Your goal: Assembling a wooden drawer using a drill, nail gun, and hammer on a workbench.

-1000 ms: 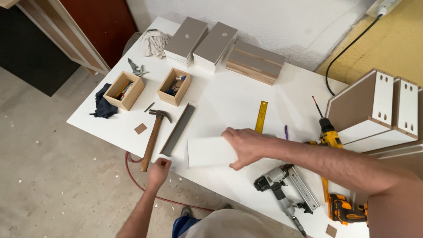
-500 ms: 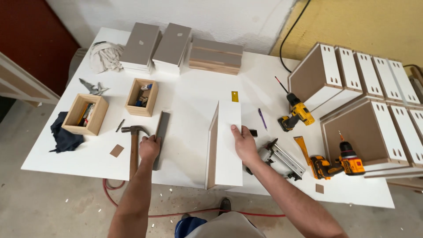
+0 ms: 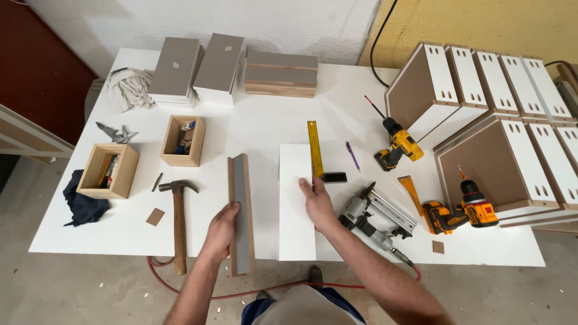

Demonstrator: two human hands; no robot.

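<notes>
**A:** ok so what are the hands actually doing here?

**B:** left hand (image 3: pixel 221 225) has its fingers wrapped around the near part of a narrow grey strip panel (image 3: pixel 241 212), thumb on one side and fingers on the other, so it's a real grip. The strip stands on its long edge, running near to far, and I'd guess the hand is what keeps it upright. The right hand (image 3: pixel 316 204) isn't gripping anything: fingers flat and close together, palm pressing down on a white panel (image 3: pixel 295 201) lying flat on the white table (image 3: pixel 253 126). Looks like it's just pinning it so it doesn't slide.

**A:** where do the two pieces sit?

**B:** near-middle of the table, side by side with a small gap, strip on the left, white panel on the right. Not touching as far as I can tell.

**A:** what do they look like?

**B:** the strip has a grey face with brown fibreboard edges. The panel is a plain white rectangle, long side running near to far.

**A:** stuff around them?

**B:** a yellow try square (image 3: pixel 315 150) overlaps the panel's far right corner, a nail gun (image 3: pixel 376 218) sits just right of the right wrist, and a hammer (image 3: pixel 178 207) lies left of the strip.
</notes>
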